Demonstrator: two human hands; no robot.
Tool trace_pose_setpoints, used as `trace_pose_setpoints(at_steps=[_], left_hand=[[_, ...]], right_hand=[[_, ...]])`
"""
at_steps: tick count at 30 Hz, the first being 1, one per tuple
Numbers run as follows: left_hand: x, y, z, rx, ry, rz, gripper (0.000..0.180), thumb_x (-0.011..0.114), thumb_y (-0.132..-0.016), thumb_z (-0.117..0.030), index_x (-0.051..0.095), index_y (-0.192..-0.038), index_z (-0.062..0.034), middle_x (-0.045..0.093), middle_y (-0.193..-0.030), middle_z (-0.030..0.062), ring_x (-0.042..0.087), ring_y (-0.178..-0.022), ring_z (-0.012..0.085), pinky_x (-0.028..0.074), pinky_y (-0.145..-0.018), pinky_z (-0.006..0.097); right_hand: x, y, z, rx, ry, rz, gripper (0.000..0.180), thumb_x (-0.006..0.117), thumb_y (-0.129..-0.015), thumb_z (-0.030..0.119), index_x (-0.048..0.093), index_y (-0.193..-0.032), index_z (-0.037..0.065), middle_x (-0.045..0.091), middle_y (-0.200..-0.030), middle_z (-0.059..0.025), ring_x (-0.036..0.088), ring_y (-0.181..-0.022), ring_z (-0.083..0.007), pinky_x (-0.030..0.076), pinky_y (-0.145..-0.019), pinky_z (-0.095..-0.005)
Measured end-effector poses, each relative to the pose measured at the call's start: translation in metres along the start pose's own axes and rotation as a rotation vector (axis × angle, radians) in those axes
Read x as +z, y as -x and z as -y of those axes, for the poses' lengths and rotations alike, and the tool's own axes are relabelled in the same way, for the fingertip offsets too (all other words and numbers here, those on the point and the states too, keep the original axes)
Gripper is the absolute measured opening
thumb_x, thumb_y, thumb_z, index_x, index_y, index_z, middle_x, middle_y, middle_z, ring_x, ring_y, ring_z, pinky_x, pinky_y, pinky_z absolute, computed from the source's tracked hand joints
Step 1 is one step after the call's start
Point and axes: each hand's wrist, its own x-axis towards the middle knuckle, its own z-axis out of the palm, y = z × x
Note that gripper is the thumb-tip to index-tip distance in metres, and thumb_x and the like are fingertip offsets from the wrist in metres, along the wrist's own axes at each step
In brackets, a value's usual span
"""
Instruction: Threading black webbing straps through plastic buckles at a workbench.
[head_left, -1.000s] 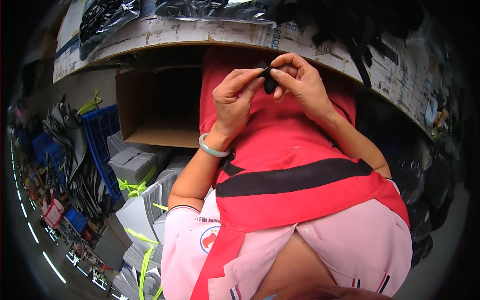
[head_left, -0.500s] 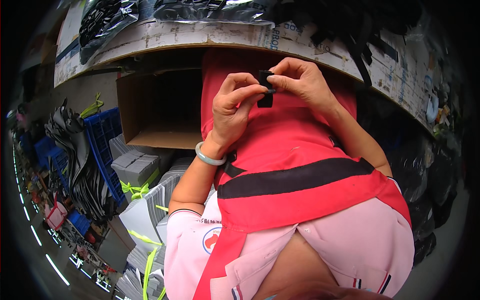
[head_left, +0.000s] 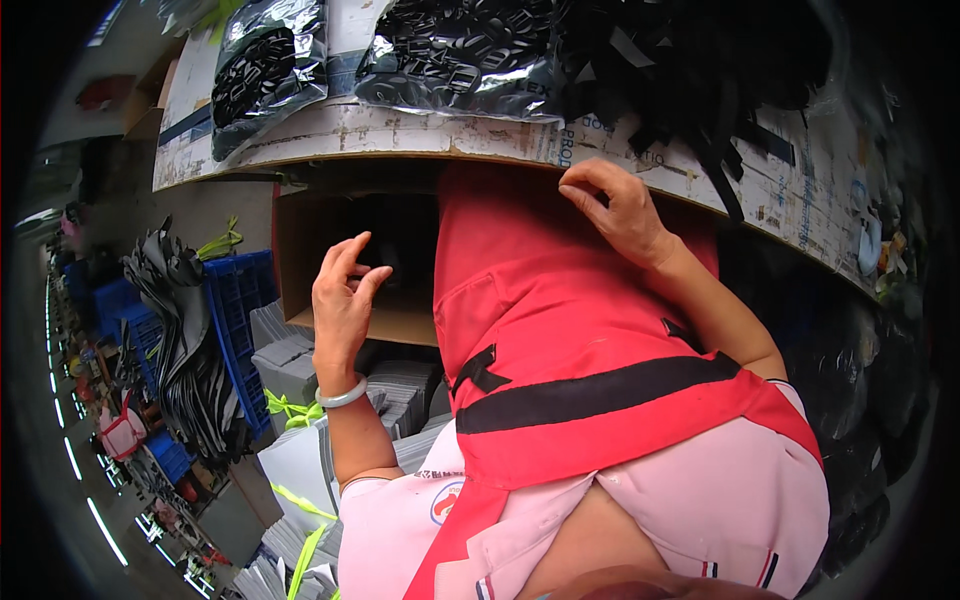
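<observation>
Left of centre, the left hand (head_left: pixel 345 295) is raised at the mouth of a cardboard carton (head_left: pixel 405 325), thumb and index fingertips parted and nothing visible between them. The carton's opening faces the camera, its lower flap running left to right. Inside, right of those fingertips, is a greyish shape, too blurred to name or give an axis. Upper right of centre, the right hand (head_left: pixel 615 210) has curled fingers, thumb and index narrowly set; whether they pinch anything I cannot tell. Nearby, a black strap (head_left: pixel 728 192) overhangs the worktable (head_left: pixel 440 137), its long axis slanting down-right.
</observation>
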Motion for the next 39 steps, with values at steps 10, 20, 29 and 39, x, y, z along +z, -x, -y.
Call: trace_pose_setpoints(at_steps=[10,20,29,39], left_hand=[[0.101,-0.178,-0.081,0.586,-0.249,-0.366,0.060,0.068,-0.087,-0.033,0.050,-0.133,0.0008,0.057,-0.125,0.0212,0.053,-0.117,0.0385,0.044,-0.099,0.043],[0.119,-0.249,-0.082,0.379,-0.217,-0.146,0.036,0.072,-0.083,-0.021,0.064,-0.116,-0.0084,0.069,-0.100,0.0189,0.068,-0.094,0.0332,0.052,-0.083,0.040],[0.084,-0.278,-0.086,0.077,0.697,-0.039,0.027,0.078,-0.083,-0.026,0.064,-0.091,-0.0046,0.061,-0.070,0.0019,0.053,-0.053,0.0112,0.039,-0.040,0.023],[0.127,-0.109,-0.095,-0.077,0.932,0.529,0.012,0.066,-0.093,-0.019,0.064,-0.094,-0.0072,0.058,-0.072,-0.0025,0.048,-0.055,0.0038,0.032,-0.043,0.019]], right_hand=[[0.000,-0.021,-0.040,-0.120,0.087,-0.165,0.010,0.068,-0.085,0.004,0.064,-0.093,0.000,0.066,-0.088,-0.0112,0.064,-0.077,-0.0244,0.051,-0.068,-0.0299],[0.001,-0.022,-0.039,-0.200,0.219,-0.222,0.010,0.069,-0.082,0.004,0.064,-0.091,0.002,0.065,-0.087,-0.0109,0.064,-0.079,-0.0289,0.051,-0.070,-0.0341],[0.003,-0.019,-0.037,-0.207,0.232,-0.218,0.010,0.069,-0.082,0.005,0.063,-0.090,0.003,0.064,-0.087,-0.0109,0.063,-0.081,-0.0305,0.051,-0.072,-0.0357],[-0.009,-0.012,0.004,0.196,-0.432,-0.183,0.016,0.069,-0.090,0.011,0.064,-0.102,0.002,0.063,-0.080,-0.0023,0.056,-0.073,-0.0064,0.046,-0.065,-0.0214]])
